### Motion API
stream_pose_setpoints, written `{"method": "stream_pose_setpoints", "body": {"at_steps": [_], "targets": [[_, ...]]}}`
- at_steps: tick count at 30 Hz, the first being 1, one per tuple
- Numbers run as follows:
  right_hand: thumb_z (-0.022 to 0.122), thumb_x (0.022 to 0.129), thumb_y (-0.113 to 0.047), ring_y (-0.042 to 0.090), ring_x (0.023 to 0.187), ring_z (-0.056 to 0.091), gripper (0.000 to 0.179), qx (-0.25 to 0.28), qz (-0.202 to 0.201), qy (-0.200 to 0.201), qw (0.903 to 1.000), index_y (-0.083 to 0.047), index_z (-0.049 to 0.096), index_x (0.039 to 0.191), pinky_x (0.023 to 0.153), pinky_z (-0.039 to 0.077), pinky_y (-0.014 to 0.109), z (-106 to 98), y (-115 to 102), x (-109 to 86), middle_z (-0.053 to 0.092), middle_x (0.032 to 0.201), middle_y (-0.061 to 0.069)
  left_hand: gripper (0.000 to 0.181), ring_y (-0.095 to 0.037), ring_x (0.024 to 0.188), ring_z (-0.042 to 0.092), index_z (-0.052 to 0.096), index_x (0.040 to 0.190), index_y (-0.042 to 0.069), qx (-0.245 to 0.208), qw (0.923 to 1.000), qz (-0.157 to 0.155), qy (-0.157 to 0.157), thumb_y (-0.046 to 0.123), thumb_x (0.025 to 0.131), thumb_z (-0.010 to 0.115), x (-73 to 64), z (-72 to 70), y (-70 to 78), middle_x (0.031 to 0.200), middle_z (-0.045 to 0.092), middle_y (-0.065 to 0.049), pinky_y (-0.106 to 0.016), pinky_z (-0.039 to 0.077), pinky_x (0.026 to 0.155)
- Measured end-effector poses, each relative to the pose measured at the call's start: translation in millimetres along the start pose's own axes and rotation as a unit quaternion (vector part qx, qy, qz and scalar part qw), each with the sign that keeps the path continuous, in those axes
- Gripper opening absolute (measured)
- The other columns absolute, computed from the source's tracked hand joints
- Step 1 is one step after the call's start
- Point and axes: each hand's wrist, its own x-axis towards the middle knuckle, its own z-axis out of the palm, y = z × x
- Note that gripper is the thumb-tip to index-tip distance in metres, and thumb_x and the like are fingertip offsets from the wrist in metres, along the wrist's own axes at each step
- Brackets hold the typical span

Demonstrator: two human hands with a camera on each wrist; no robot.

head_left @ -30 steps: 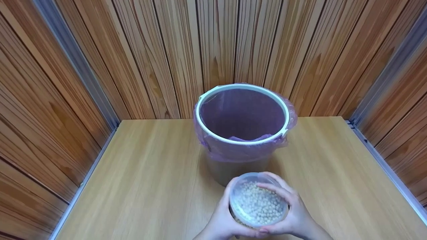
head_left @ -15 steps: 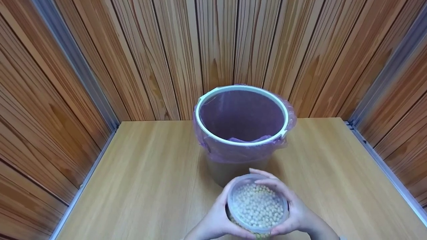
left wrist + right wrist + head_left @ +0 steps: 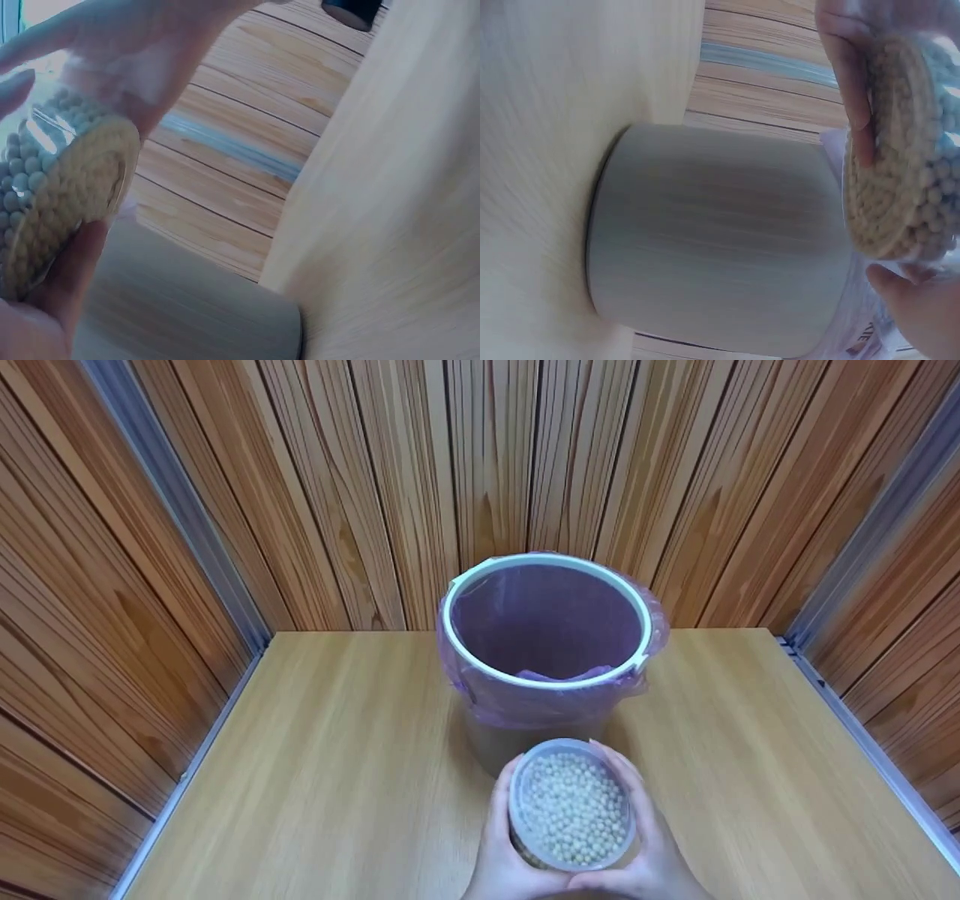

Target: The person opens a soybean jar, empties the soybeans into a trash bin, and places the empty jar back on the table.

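Observation:
In the head view a clear round plastic tub [image 3: 574, 810], full of small pale round beans, is held up at the front with its top facing the camera. My left hand [image 3: 499, 844] grips its left side, and my right hand [image 3: 651, 840] curls round its right side. The two thumbs come together at the near edge. Seen in the left wrist view, the tub [image 3: 71, 180] is tilted, with fingers under its bottom. Fingers also lie against the base of the tub [image 3: 900, 150] in the right wrist view.
Just beyond the tub stands a grey bin [image 3: 517, 742] with a pale rim [image 3: 551, 684] and a purple liner bag [image 3: 540, 709]. It rests on a wooden table [image 3: 337, 765] walled by wood panels [image 3: 487, 472]. A dark object [image 3: 352, 11] shows at a corner of the left wrist view.
My right fingers have slid off the tub's top to its side. The tub has shifted slightly up and left in the view. The bin stays put.

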Motion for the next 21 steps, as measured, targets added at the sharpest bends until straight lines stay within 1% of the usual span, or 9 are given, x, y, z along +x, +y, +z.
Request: {"method": "stream_pose_setpoints", "body": {"at_steps": [3,4,8,11,15,16,18,19,21], "targets": [[0.091,0.045,-0.006,0.026,0.133,0.031,0.111,-0.037,-0.009,0.012,0.9992,0.017,0.029,0.134,0.107,0.027,0.022,0,-1,0.9,0.031,0.140,0.032,0.116,-0.025,0.130,0.037,0.017,0.147,0.021,-0.021,0.9997,-0.008,-0.012,0.016,0.056,0.089,0.1,-0.9,-0.3,0.146,0.032,-0.001,-0.037,0.035,0.104],[0.091,0.045,-0.005,0.027,0.133,0.032,0.107,-0.040,-0.012,0.014,0.9990,0.017,0.032,0.132,0.106,0.028,0.022,-1,-1,1.6,0.033,0.138,0.033,0.116,-0.024,0.131,0.036,0.018,0.146,0.023,-0.034,0.9991,-0.017,-0.016,0.015,0.056,0.089,0.6,-1.3,0.1,0.146,0.031,0.000,-0.037,0.035,0.104],[0.090,0.047,-0.007,0.026,0.132,0.034,0.098,-0.035,0.010,0.006,0.9993,0.014,0.040,0.128,0.104,0.032,0.021,-6,-2,3.7,0.035,0.139,0.031,0.114,-0.025,0.130,0.036,0.017,0.146,0.024,-0.042,0.9982,-0.019,-0.038,0.013,0.058,0.088,3.1,-4.6,-0.2,0.146,0.031,-0.001,-0.035,0.038,0.101],[0.089,0.049,-0.007,0.027,0.133,0.033,0.096,-0.004,0.023,-0.008,0.9997,0.013,0.040,0.129,0.104,0.032,0.021,-11,-2,5.4,0.033,0.140,0.030,0.113,-0.026,0.130,0.036,0.019,0.146,0.024,-0.052,0.9969,-0.024,-0.054,0.011,0.057,0.088,5.4,-6.6,0.7,0.145,0.031,-0.003,-0.034,0.038,0.102],[0.085,0.056,-0.007,0.029,0.133,0.031,0.096,0.073,0.023,-0.050,0.9958,0.016,0.031,0.133,0.105,0.032,0.024,-18,0,7.5,0.029,0.141,0.032,0.112,-0.023,0.131,0.035,0.023,0.145,0.027,-0.097,0.9895,-0.066,-0.085,0.007,0.056,0.088,6.7,-10.2,3.8,0.145,0.033,-0.002,-0.032,0.033,0.105],[0.083,0.059,-0.008,0.030,0.133,0.031,0.097,0.096,0.022,-0.067,0.9929,0.016,0.028,0.134,0.105,0.032,0.025,-20,1,8.5,0.028,0.142,0.032,0.112,-0.022,0.131,0.035,0.024,0.144,0.027,-0.107,0.9867,-0.077,-0.094,0.006,0.055,0.088,6.7,-11.7,4.5,0.145,0.034,-0.001,-0.031,0.032,0.106],[0.079,0.064,-0.010,0.033,0.132,0.031,0.097,0.150,0.018,-0.105,0.9830,0.018,0.020,0.136,0.105,0.032,0.029,-24,3,10.6,0.025,0.142,0.034,0.111,-0.024,0.129,0.035,0.025,0.144,0.024,-0.128,0.9813,-0.083,-0.118,0.003,0.055,0.087,6.5,-14.6,4.7,0.143,0.035,-0.005,-0.030,0.031,0.106],[0.076,0.067,-0.011,0.033,0.132,0.031,0.097,0.176,0.024,-0.125,0.9762,0.017,0.017,0.138,0.105,0.031,0.030,-25,3,11.4,0.024,0.143,0.033,0.110,-0.024,0.129,0.036,0.025,0.144,0.024,-0.143,0.9768,-0.088,-0.133,0.002,0.056,0.086,6.2,-16.1,4.6,0.143,0.035,-0.005,-0.031,0.032,0.105],[0.071,0.071,-0.014,0.034,0.132,0.030,0.097,0.231,0.038,-0.161,0.9587,0.014,0.008,0.140,0.106,0.030,0.032,-28,3,12.8,0.021,0.145,0.032,0.107,-0.025,0.127,0.036,0.025,0.145,0.020,-0.171,0.9681,-0.090,-0.160,0.003,0.058,0.086,5.6,-18.6,4.2,0.142,0.035,-0.008,-0.032,0.033,0.104]]}}
